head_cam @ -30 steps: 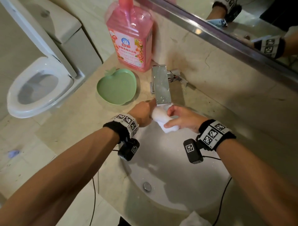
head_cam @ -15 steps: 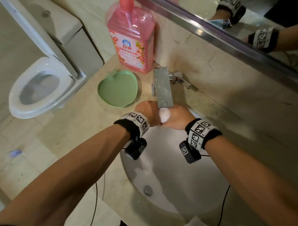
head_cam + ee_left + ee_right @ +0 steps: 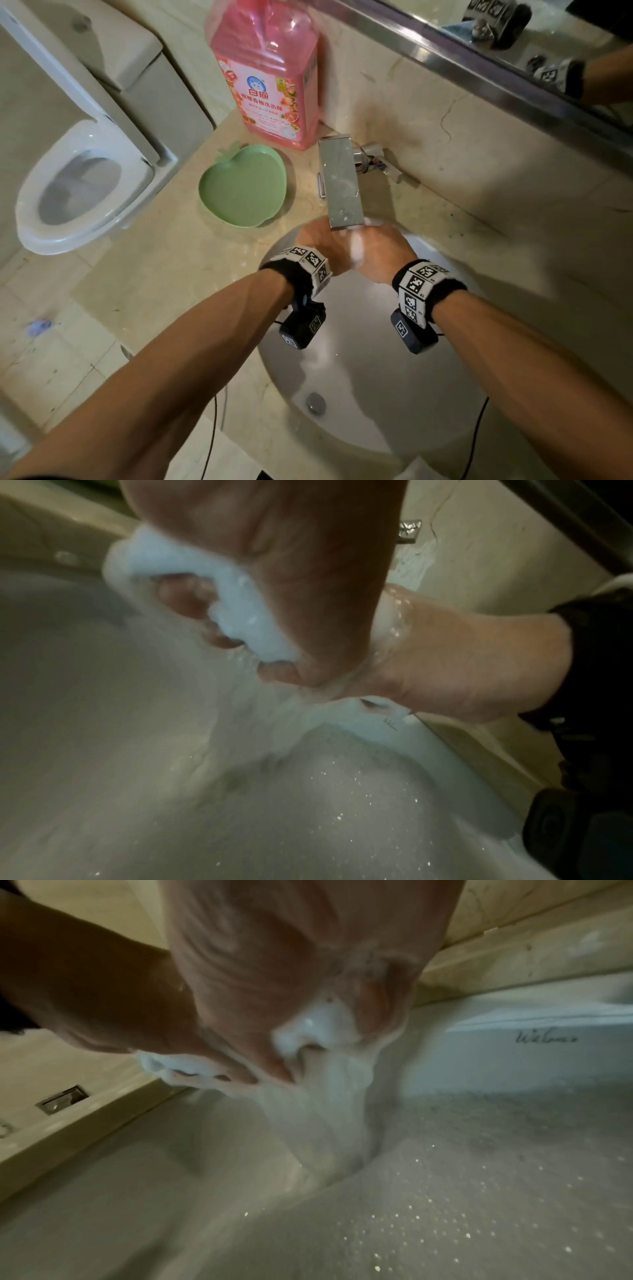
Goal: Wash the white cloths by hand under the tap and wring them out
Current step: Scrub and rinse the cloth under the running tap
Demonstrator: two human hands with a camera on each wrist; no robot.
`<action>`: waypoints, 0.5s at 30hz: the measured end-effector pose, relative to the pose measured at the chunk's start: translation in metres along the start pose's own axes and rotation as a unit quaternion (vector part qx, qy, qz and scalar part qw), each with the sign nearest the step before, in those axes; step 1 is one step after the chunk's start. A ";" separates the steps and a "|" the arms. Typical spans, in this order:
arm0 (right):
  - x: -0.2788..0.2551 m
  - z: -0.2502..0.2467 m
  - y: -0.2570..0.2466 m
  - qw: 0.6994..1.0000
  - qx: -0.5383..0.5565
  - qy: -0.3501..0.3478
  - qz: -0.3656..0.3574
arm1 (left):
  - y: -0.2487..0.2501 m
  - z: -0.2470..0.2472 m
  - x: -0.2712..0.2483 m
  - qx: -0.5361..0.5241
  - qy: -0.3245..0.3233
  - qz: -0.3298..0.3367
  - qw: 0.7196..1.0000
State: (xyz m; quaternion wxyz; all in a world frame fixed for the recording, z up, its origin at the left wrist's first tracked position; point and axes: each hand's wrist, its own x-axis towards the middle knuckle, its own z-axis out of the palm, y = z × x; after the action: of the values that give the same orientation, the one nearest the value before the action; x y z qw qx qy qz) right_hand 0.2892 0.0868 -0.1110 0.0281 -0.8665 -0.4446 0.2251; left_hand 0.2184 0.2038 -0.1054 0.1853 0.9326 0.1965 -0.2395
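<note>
Both hands meet right under the end of the flat chrome tap [image 3: 340,181], over the back of the white basin [image 3: 376,394]. A wet white cloth [image 3: 356,248] is bunched between them and mostly hidden in the head view. My left hand [image 3: 322,240] grips one end, with its fingers [image 3: 185,596] curled round the cloth [image 3: 205,588]. The right hand [image 3: 380,250] squeezes the other end of the cloth [image 3: 318,1026]. Water [image 3: 325,1123] streams from the fists down into the basin.
A big pink detergent bottle [image 3: 270,75] and a green apple-shaped dish [image 3: 243,185] stand on the beige counter, left of the tap. An open toilet [image 3: 78,185] is at far left. The drain [image 3: 315,402] lies near the basin's front. A mirror runs along the back wall.
The hands have closed in on each other under the spout. The cloth, plainly showing between them a second ago, is now squeezed almost out of sight.
</note>
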 end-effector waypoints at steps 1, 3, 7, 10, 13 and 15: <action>0.000 -0.001 0.000 1.000 0.028 -0.004 0.008 | -0.002 -0.003 -0.001 -0.021 0.004 0.012 1.000; 0.000 -0.002 0.001 0.996 0.092 0.003 0.017 | -0.007 -0.009 -0.005 -0.072 -0.004 0.029 0.997; -0.007 -0.006 0.005 0.978 0.201 -0.011 0.050 | -0.027 -0.023 -0.019 -0.316 -0.054 0.019 0.947; -0.019 -0.007 0.001 0.932 0.352 -0.055 0.073 | -0.047 -0.031 -0.027 -0.401 -0.033 0.057 0.914; -0.027 -0.013 -0.009 0.841 0.525 -0.093 0.094 | -0.065 -0.033 -0.037 -0.453 0.026 0.063 0.889; -0.024 -0.015 -0.017 0.816 0.565 -0.079 0.091 | -0.067 -0.029 -0.044 -0.479 0.055 0.071 0.873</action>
State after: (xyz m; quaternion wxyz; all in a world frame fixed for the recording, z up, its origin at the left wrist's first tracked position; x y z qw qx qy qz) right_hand 0.2706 0.0807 -0.0845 0.4570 -0.7142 -0.1587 0.5058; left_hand 0.1635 0.2621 -0.0759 0.6149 0.7524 0.2307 -0.0504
